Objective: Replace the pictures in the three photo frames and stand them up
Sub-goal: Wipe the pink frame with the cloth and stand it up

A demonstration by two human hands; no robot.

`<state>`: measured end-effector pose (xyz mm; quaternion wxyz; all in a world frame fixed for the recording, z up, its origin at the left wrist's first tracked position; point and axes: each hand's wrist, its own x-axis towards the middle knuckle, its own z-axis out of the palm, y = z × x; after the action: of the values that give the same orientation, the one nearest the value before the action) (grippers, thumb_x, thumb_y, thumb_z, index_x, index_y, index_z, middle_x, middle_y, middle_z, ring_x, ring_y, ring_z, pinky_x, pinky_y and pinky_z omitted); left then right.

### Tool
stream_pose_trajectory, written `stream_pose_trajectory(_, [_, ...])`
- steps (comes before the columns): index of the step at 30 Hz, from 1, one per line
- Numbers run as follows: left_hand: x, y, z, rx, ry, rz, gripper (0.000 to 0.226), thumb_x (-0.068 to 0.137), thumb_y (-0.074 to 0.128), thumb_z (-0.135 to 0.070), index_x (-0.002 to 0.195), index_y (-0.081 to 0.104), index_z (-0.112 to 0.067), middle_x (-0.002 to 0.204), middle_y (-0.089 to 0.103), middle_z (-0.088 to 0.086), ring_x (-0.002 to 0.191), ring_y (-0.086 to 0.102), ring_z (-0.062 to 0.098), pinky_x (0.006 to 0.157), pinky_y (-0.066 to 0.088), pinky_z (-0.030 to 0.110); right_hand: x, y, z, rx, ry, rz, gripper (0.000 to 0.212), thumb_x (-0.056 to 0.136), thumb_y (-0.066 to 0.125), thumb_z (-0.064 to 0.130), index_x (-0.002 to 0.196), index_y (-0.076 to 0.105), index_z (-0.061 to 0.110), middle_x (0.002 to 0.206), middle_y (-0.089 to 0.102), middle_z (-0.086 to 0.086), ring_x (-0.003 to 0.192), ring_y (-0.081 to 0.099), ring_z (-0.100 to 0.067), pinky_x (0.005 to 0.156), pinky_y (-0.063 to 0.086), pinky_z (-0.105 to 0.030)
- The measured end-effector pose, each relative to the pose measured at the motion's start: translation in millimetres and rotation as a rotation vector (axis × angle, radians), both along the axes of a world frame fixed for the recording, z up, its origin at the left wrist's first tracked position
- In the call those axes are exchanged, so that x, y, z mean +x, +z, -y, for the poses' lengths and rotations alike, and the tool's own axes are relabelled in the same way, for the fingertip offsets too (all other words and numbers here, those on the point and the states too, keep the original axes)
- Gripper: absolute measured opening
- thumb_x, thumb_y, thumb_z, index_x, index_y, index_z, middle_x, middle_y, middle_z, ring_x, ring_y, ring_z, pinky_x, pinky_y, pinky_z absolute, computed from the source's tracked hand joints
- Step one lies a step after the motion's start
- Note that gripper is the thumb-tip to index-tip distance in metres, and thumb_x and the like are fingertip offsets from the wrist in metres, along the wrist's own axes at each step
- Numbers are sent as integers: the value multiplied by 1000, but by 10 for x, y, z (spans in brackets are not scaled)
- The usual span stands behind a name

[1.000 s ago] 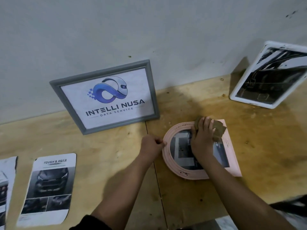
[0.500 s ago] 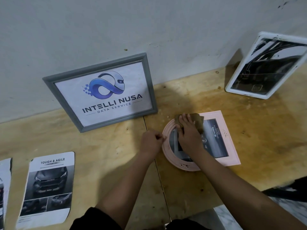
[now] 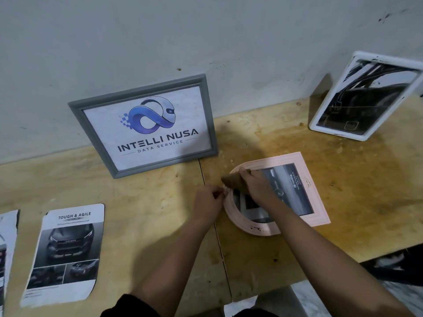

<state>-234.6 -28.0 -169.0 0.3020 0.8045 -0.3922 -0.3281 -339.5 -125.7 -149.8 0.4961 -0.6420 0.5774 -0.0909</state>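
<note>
Pink frame [image 3: 306,191], dark car picture [image 3: 286,191] inside, flat on desk [image 3: 137,191], centre right. Left grip [image 3: 208,202] pinches its edge; right grip [image 3: 256,188] holds brown piece [image 3: 231,180]. Frames: three, with grey frame [image 3: 146,126], white frame [image 3: 366,97]. Loose prints [image 3: 66,255]: two.

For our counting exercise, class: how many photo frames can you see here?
3: grey frame leaning on the wall, white frame propped at far right, pink frame flat on the table.

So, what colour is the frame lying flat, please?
The flat frame is pale pink; the head view shows it.
</note>
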Motion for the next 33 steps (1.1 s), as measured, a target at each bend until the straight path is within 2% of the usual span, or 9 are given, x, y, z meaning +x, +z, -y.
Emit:
stream_pose_trajectory(2, [-62, -20, -86, 14, 23, 11, 19, 90, 58, -19, 96, 71, -7, 92, 67, 7, 81, 56, 15, 71, 43, 25, -125, 4, 138, 247, -277, 144, 48, 97, 41, 42, 120, 58, 4, 120, 60, -12, 111, 55, -30, 99, 42, -39])
stream_pose_trajectory(4, [-115, -39, -152, 8, 75, 4, 17, 90, 59, -18, 96, 71, -8, 93, 65, 5, 85, 55, 16, 74, 40, 24, -305, 48, 215, 382, -559, 382, 46, 97, 43, 42, 116, 60, 5, 119, 62, -14, 109, 59, -34, 96, 47, -45])
stream_pose_trajectory(7, [-213, -25, -217, -17, 187, -47, 18, 89, 60, -17, 102, 71, -11, 89, 62, -3, 85, 55, 12, 75, 38, 21, -486, 180, 403, 130, -743, 460, 38, 99, 40, 38, 94, 61, 7, 104, 63, -11, 104, 61, -30, 88, 49, -35])
stream_pose_trajectory(11, [-395, -43, -256, 16, 312, -24, 24, 92, 57, -21, 112, 67, -14, 95, 58, -5, 89, 49, 7, 77, 36, 19, -673, 251, 568, -439, -369, 166, 38, 101, 34, 33, 107, 58, 4, 95, 59, -5, 93, 56, -20, 71, 35, -23])
stream_pose_trajectory(14, [-470, -62, -234, 15, 349, -1, 23, 92, 55, -17, 111, 68, -14, 97, 62, 3, 86, 50, 10, 72, 34, 18, -665, 70, 592, -455, 32, -6, 37, 101, 34, 33, 125, 55, 15, 117, 59, -2, 109, 53, -18, 85, 40, -30])
stream_pose_trajectory(18, [-490, -82, -243, -76, 305, 0, 23, 93, 54, -13, 108, 71, -18, 80, 56, 5, 79, 51, 15, 62, 34, 8, -525, -201, 395, -416, 362, -84, 42, 101, 34, 27, 137, 45, 8, 148, 38, -11, 141, 26, -23, 114, 25, -37])
stream_pose_trajectory(26, [-513, -105, -313, -87, 290, -36, 17, 91, 55, -7, 93, 70, -2, 81, 47, 1, 76, 47, 10, 66, 34, 4, -282, -237, -43, -315, 751, 34, 42, 102, 30, 31, 138, 46, 20, 148, 39, 0, 140, 26, -13, 110, 22, -26])
stream_pose_trajectory(30, [-555, -111, -383, -81, 312, -69, 11, 86, 60, -5, 80, 68, -2, 88, 50, 3, 77, 48, 1, 67, 36, 11, -412, -177, -100, -297, 839, 88, 38, 101, 33, 32, 127, 57, 21, 129, 58, 0, 124, 47, -15, 99, 35, -26])
stream_pose_trajectory(33, [-547, -115, -476, -36, 303, -147, 12, 80, 63, -1, 73, 72, -6, 90, 58, 0, 83, 55, 5, 68, 39, 6, -559, -95, -78, -291, 897, 71, 34, 100, 36, 36, 106, 63, 15, 85, 64, 2, 76, 58, -9, 68, 41, -24])
